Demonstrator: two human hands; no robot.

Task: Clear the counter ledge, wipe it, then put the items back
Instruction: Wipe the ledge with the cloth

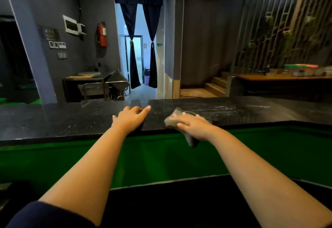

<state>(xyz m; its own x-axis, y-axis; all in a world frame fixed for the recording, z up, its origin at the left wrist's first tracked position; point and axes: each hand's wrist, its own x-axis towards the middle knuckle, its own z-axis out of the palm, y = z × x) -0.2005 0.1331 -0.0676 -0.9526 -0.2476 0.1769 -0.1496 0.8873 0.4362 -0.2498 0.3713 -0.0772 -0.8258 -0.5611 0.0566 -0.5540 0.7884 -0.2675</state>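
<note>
At far left of the frame, dark grey wall (53, 3) carrying white switch plates (57, 44) and a white-framed panel (71, 25), with a red fire extinguisher (102, 34) hung beside the doorway. Below these, a metal trolley (106, 87) of shiny tubular rails; contents too dim to tell. Across the middle of the frame from edge to edge, counter ledge (62, 120) of black speckled polished stone, flat and glossy. Left of centre, left hand (129, 118) resting palm down on the ledge, fingers loosely spread and relaxed, index finger straight toward the far edge, holding nothing. Above centre, navy curtains (142, 35) tied back in two long drapes, framing a bright pale corridor. Right of centre, right hand (192, 124) pressing flat with straight, splayed fingers on a grey cloth (173, 119), soft and crumpled, lying at the near edge of the ledge with one end drooping over the front. Just beyond the cloth, pale streaks on the stone. Beneath the ledge, smooth green panel (161, 155) running the full width. At right, stone steps (215, 84), a slatted metal screen (280, 21), and a wooden shelf (278, 77) bearing blurred boxes, contents unreadable.
</note>
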